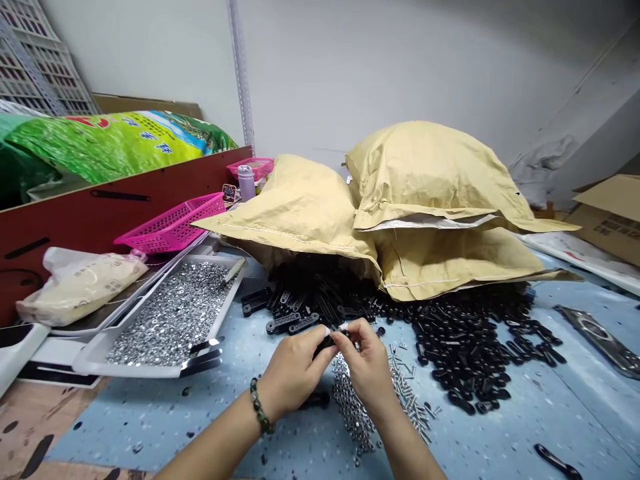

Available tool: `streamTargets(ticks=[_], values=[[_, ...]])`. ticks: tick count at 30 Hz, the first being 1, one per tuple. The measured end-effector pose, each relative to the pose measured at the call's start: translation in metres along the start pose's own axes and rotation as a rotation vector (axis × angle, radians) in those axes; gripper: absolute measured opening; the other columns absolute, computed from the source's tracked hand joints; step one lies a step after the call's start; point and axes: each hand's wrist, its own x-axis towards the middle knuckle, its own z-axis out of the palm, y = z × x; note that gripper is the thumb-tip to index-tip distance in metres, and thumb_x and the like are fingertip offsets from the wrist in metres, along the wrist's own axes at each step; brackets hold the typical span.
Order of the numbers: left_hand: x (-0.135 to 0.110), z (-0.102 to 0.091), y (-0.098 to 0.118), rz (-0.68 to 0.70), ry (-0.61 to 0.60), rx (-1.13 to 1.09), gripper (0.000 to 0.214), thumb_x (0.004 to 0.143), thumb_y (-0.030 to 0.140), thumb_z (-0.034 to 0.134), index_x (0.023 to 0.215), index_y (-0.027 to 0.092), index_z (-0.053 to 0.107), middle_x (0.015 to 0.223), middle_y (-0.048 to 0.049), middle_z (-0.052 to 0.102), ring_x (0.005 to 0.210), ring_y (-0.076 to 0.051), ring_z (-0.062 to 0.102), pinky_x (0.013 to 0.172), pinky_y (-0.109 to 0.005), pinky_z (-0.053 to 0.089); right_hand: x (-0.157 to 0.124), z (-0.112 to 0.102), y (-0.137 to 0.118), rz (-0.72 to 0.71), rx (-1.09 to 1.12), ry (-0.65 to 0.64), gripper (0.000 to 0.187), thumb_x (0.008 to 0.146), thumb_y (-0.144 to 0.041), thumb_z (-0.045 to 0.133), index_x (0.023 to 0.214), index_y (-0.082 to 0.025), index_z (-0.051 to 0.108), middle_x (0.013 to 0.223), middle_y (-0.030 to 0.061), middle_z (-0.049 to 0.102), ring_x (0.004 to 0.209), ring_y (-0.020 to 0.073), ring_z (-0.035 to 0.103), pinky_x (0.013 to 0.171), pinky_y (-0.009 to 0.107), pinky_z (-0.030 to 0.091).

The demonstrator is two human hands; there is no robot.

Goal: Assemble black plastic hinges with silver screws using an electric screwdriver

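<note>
My left hand (295, 363), with a beaded bracelet at the wrist, is closed on a black plastic part (325, 343) that my fingers mostly cover. Against it, my right hand (364, 357) pinches thumb and forefinger together; what is between them is too small and hidden to make out. White covers show on some fingertips. Under and beside my right hand lies a heap of silver nuts (350, 407) and loose screws (413, 407). Long black slotted parts (283, 323) are piled just beyond my hands, and short black levers (465, 353) are spread to the right.
A white tray (83, 360) of small metal pieces stands at left, beside a pink basket (170, 223) and a bagged bundle (85, 283). Big tan sacks (430, 173) rise behind the parts. A phone-like object (600, 340) and a single black lever (557, 461) lie at right.
</note>
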Motion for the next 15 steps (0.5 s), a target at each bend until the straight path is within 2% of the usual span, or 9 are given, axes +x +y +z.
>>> streamTargets(ticks=[3, 5, 7, 9, 11, 15], values=[[0.003, -0.008, -0.012, -0.117, -0.036, -0.027, 0.028, 0.091, 0.038, 0.047, 0.070, 0.020, 0.046, 0.062, 0.0038, 0.051, 0.059, -0.015, 0.049, 0.055, -0.025, 0.030, -0.003, -0.008, 0.012, -0.007, -0.203, -0.146, 0.017, 0.093, -0.034, 0.043, 0.100, -0.023, 0.054, 0.090, 0.0031, 0.061, 0.083, 0.0195, 0.057, 0.073, 0.031, 0.044], [0.004, -0.010, -0.023, -0.228, -0.100, -0.085, 0.024, 0.089, 0.037, 0.047, 0.072, 0.020, 0.048, 0.060, 0.0042, 0.052, 0.059, -0.016, 0.052, 0.055, -0.025, 0.033, -0.006, -0.008, 0.022, -0.021, -0.416, -0.199, 0.017, 0.087, -0.023, 0.050, 0.104, -0.023, 0.053, 0.091, 0.0044, 0.062, 0.086, 0.0233, 0.057, 0.078, 0.036, 0.044], [0.003, -0.009, -0.033, -0.289, -0.160, -0.118, 0.018, 0.088, 0.030, 0.043, 0.076, 0.020, 0.050, 0.058, 0.0042, 0.054, 0.059, -0.016, 0.054, 0.054, -0.024, 0.036, -0.009, 0.000, 0.031, -0.046, -0.557, -0.243, 0.027, 0.080, -0.011, 0.053, 0.105, -0.023, 0.053, 0.086, 0.0039, 0.063, 0.085, 0.0250, 0.057, 0.080, 0.040, 0.043], [0.000, -0.009, -0.040, -0.286, -0.191, -0.114, 0.014, 0.086, 0.024, 0.041, 0.078, 0.019, 0.052, 0.061, 0.0035, 0.058, 0.062, -0.017, 0.056, 0.056, -0.024, 0.038, -0.010, 0.009, 0.035, -0.062, -0.573, -0.294, 0.034, 0.077, -0.004, 0.051, 0.106, -0.022, 0.051, 0.081, 0.0021, 0.064, 0.084, 0.0244, 0.058, 0.082, 0.041, 0.043], [-0.004, -0.011, -0.044, -0.257, -0.194, -0.100, 0.013, 0.085, 0.022, 0.042, 0.081, 0.019, 0.054, 0.071, 0.0015, 0.062, 0.071, -0.018, 0.058, 0.063, -0.026, 0.041, -0.011, 0.015, 0.035, -0.061, -0.526, -0.320, 0.034, 0.077, -0.006, 0.054, 0.107, -0.022, 0.049, 0.078, 0.0005, 0.064, 0.083, 0.0238, 0.059, 0.083, 0.041, 0.043], [-0.007, -0.016, -0.044, -0.146, -0.163, -0.064, 0.012, 0.088, 0.025, 0.049, 0.091, 0.019, 0.060, 0.090, -0.0019, 0.061, 0.089, -0.020, 0.055, 0.080, -0.031, 0.041, -0.016, 0.005, 0.032, -0.039, -0.425, -0.201, 0.028, 0.085, -0.023, 0.054, 0.112, -0.021, 0.047, 0.089, 0.0043, 0.063, 0.079, 0.0215, 0.059, 0.075, 0.037, 0.048]])
